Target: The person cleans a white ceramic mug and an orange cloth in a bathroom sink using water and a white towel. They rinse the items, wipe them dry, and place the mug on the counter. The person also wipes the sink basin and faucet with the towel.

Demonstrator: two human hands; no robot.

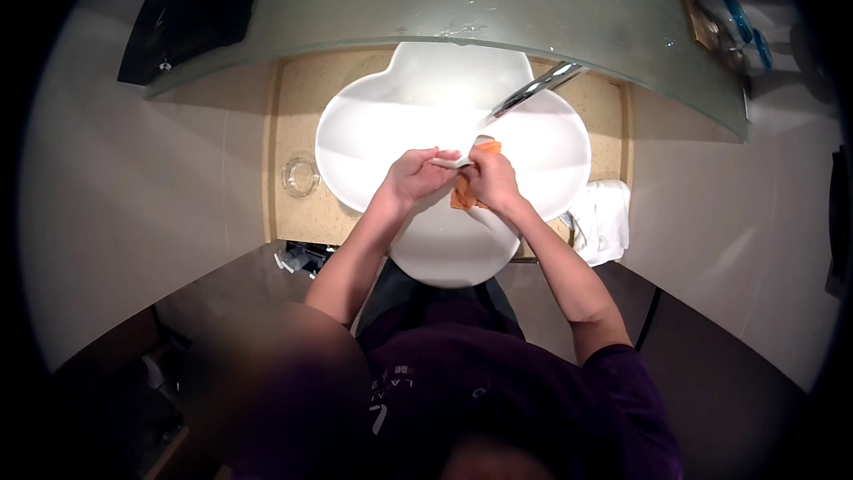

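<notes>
A person in a purple shirt [444, 347] stood over a white basin [453, 253], both forearms reaching in from below and the two hands meeting near its middle. The right grip [491, 180] was closed, its fingers curled around an orange cloth [464, 196], which showed above the knuckles and again below the grip, on the side toward the left hand. The left grip [424, 174] faced it with fingers stretched toward the right one; a small white item [451, 162] lay between the two, against the left fingers, though whether the left grip had hold of it could not be told. Its kind, too, was hard to make out in the glare

Just beyond the right grip, a chrome tap [538, 91] slanted down from the upper right, its end close above the hands. Well to the left of the left grip, a round glass dish [301, 176] sat on the tan bench [298, 116] around the basin. To the right of the right grip, a folded white towel [604, 222] lay at the edge of the bench. Farther beyond both grips, a frosted glass shelf [426, 0] curved across the scene
</notes>
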